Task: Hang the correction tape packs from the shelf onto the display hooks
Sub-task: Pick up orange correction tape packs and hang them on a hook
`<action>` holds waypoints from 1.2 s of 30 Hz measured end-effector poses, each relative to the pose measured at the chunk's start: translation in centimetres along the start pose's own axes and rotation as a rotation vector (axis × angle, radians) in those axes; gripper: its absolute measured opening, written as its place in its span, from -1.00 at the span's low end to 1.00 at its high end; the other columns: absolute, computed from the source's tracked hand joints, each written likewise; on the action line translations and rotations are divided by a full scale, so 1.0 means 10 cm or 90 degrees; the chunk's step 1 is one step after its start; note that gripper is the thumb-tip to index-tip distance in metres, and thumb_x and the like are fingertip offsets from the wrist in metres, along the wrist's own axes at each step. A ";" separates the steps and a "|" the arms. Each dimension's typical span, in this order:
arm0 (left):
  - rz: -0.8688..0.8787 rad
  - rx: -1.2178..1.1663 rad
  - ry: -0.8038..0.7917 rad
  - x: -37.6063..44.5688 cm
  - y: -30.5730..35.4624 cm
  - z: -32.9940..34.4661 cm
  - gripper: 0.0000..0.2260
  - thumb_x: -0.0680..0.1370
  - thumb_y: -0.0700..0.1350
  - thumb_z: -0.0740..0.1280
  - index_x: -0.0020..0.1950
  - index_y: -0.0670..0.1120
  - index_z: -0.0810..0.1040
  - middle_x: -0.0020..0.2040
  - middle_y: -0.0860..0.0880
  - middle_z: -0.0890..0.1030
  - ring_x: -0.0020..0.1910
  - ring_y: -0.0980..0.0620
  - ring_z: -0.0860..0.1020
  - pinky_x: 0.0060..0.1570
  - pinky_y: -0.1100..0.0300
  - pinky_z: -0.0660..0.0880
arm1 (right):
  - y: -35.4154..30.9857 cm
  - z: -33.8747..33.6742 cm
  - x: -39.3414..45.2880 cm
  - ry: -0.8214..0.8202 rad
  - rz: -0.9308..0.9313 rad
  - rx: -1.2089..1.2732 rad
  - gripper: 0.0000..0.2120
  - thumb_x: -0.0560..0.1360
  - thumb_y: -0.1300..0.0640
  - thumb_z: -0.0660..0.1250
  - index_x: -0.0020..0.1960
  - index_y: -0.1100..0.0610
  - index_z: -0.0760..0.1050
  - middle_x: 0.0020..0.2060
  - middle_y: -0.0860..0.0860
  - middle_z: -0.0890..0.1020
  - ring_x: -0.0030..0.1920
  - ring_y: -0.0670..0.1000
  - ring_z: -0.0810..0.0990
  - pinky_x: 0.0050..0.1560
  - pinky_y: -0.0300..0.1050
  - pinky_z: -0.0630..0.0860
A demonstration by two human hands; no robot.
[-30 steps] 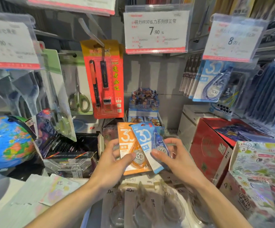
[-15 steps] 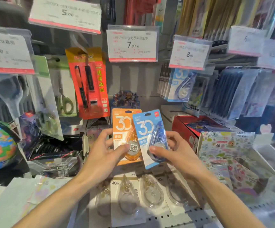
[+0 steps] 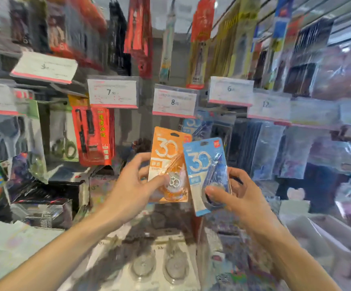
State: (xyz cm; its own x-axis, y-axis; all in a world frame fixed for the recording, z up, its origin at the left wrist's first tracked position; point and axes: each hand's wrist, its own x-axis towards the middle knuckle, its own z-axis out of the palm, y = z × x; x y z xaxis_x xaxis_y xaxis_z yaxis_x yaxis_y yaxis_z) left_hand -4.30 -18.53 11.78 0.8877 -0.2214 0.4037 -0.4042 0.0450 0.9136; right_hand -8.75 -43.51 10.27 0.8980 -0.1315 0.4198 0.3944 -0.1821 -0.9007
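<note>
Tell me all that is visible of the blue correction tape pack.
The blue correction tape pack is a light blue card with a big white "30", a hang hole at the top and a clear blister over a blue dispenser. The right hand holds it upright, slightly tilted, thumb on the blister. Its left edge overlaps the orange pack.

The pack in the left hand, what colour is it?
Orange pack, with a big white 30, seen from the head view.

"30" on both packs (image 3: 168, 162)
</note>
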 end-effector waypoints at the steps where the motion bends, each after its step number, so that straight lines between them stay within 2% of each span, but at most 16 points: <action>1: 0.007 0.012 0.006 -0.01 0.04 0.11 -0.66 0.56 -0.30 0.43 0.27 -0.02 0.49 0.04 0.00 0.78 -0.04 -0.08 0.76 -0.03 -0.03 0.70 | 0.00 -0.12 -0.02 -0.005 -0.007 0.001 -0.35 0.29 -0.04 0.67 0.28 0.07 0.48 0.03 0.00 0.79 0.02 0.01 0.78 -0.07 -0.19 0.68; 5: 0.039 0.059 0.039 -0.04 0.21 0.43 -0.64 0.57 -0.28 0.43 0.28 0.03 0.48 0.06 0.03 0.78 0.01 -0.02 0.75 0.18 -0.16 0.61 | 0.01 -0.50 -0.05 -0.019 -0.023 0.019 -0.42 0.34 0.03 0.66 0.26 0.06 0.50 0.02 0.02 0.79 0.00 0.02 0.79 -0.11 -0.23 0.66; 8: 0.057 0.087 0.054 -0.04 0.32 0.52 -0.64 0.59 -0.24 0.43 0.29 0.09 0.47 0.07 0.08 0.77 0.01 0.01 0.75 0.18 -0.17 0.60 | 0.00 -0.65 -0.02 -0.026 -0.031 0.025 -0.45 0.31 -0.07 0.59 0.24 -0.03 0.51 0.04 0.00 0.78 0.00 0.02 0.78 -0.10 -0.21 0.67; 10: 0.070 0.118 0.054 -0.03 0.38 0.54 -0.63 0.59 -0.19 0.43 0.29 0.15 0.46 0.07 0.13 0.77 0.01 0.05 0.75 0.12 -0.08 0.63 | -0.01 -0.71 0.00 -0.038 -0.030 0.016 -0.49 0.34 -0.12 0.56 0.24 -0.10 0.51 0.06 -0.04 0.78 0.02 -0.01 0.78 -0.07 -0.12 0.69; 12: 0.086 0.149 0.056 -0.01 0.43 0.52 -0.61 0.58 -0.16 0.45 0.30 0.21 0.45 0.08 0.20 0.75 0.04 0.14 0.73 -0.02 0.13 0.65 | 0.01 -0.74 0.03 -0.046 -0.032 0.022 -0.52 0.41 -0.11 0.57 0.27 -0.12 0.50 0.08 -0.05 0.77 0.04 0.01 0.78 0.03 0.03 0.69; 14: 0.098 0.171 0.055 0.00 0.49 0.49 -0.59 0.58 -0.14 0.45 0.29 0.26 0.45 0.10 0.24 0.73 0.07 0.21 0.71 -0.08 0.29 0.63 | 0.01 -0.75 0.07 -0.048 -0.040 0.028 -0.54 0.44 -0.12 0.57 0.28 -0.14 0.50 0.10 -0.06 0.77 0.06 0.01 0.77 0.07 0.08 0.68; 15: 0.104 0.185 0.058 0.01 0.52 0.46 -0.58 0.58 -0.13 0.45 0.29 0.29 0.45 0.12 0.27 0.72 0.09 0.23 0.70 -0.08 0.30 0.62 | 0.01 -0.76 0.08 -0.045 -0.047 0.030 -0.54 0.43 -0.13 0.57 0.26 -0.17 0.50 0.10 -0.06 0.77 0.07 0.01 0.77 0.07 0.07 0.68; 18: 0.122 0.217 0.060 0.03 0.60 0.39 -0.56 0.58 -0.11 0.45 0.30 0.35 0.44 0.18 0.25 0.70 0.15 0.21 0.67 -0.05 0.20 0.65 | 0.01 -0.76 0.14 -0.036 -0.067 0.038 -0.52 0.39 -0.20 0.56 0.25 -0.21 0.51 0.10 -0.06 0.76 0.08 0.00 0.77 0.08 0.05 0.68; 22: 0.147 0.232 0.049 0.08 0.72 0.30 -0.54 0.57 -0.09 0.45 0.39 0.29 0.43 0.22 0.19 0.70 0.20 0.15 0.67 0.12 0.08 0.61 | -0.01 -0.71 0.21 -0.026 -0.091 0.034 -0.43 0.35 -0.30 0.56 0.28 -0.21 0.48 0.11 -0.06 0.76 0.08 0.02 0.77 0.14 0.15 0.65; 26: 0.190 0.237 0.038 0.11 0.83 0.24 -0.54 0.58 -0.05 0.45 0.42 0.25 0.42 0.20 0.20 0.71 0.18 0.17 0.68 0.15 0.07 0.56 | -0.01 -0.67 0.26 -0.012 -0.112 0.018 -0.47 0.38 -0.28 0.53 0.29 -0.26 0.47 0.13 -0.08 0.75 0.10 0.00 0.76 0.12 0.17 0.67; 31: 0.224 0.232 0.029 0.13 0.93 0.17 -0.52 0.50 0.03 0.47 0.39 0.22 0.44 0.15 0.16 0.74 0.14 0.14 0.70 0.16 0.04 0.53 | -0.03 -0.61 0.29 0.001 -0.132 0.010 -0.60 0.49 -0.15 0.52 0.27 -0.26 0.47 0.12 -0.08 0.74 0.08 0.00 0.77 0.05 0.17 0.71; 36: 0.240 0.233 0.028 0.16 0.96 0.11 -0.53 0.51 0.02 0.47 0.38 0.23 0.45 0.15 0.16 0.74 0.16 0.14 0.70 0.18 0.05 0.52 | -0.16 -0.48 0.36 -0.002 -0.155 0.002 -0.61 0.54 -0.06 0.49 0.31 -0.22 0.46 0.14 -0.10 0.74 0.13 -0.04 0.73 0.18 0.14 0.65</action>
State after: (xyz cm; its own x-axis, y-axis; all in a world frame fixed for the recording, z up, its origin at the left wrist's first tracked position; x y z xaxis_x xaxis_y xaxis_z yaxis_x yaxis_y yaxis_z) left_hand -7.02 -19.49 21.15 0.6705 -0.2138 0.7104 -0.7413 -0.2306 0.6303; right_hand -7.08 -48.35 13.73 0.7771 -0.0807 0.6241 0.5998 -0.2054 -0.7734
